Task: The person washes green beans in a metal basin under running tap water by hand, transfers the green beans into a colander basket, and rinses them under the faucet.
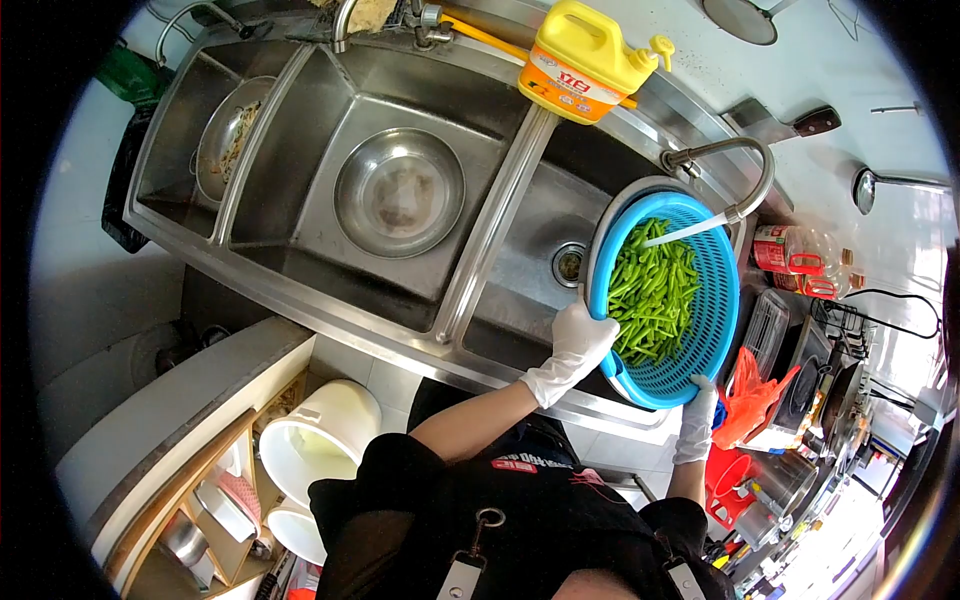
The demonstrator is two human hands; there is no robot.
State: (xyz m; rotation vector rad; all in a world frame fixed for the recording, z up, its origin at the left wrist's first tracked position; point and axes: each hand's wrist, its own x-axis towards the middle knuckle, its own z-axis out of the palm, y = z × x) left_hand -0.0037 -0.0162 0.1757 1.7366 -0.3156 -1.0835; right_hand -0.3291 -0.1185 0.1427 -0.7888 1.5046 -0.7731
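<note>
Currently, the round, perforated blue plastic basket (718,290) sits within a round grey metal basin (598,245) at the rightmost stainless-steel sink compartment (530,235). The white-gloved left hand (580,348) is clamped on the basket rim. The white-gloved right hand (699,412) contacts the near rim; its finger closure cannot be determined. Water from the curved metal faucet (765,175) strikes the slender green vegetables (652,295) inside.
</note>
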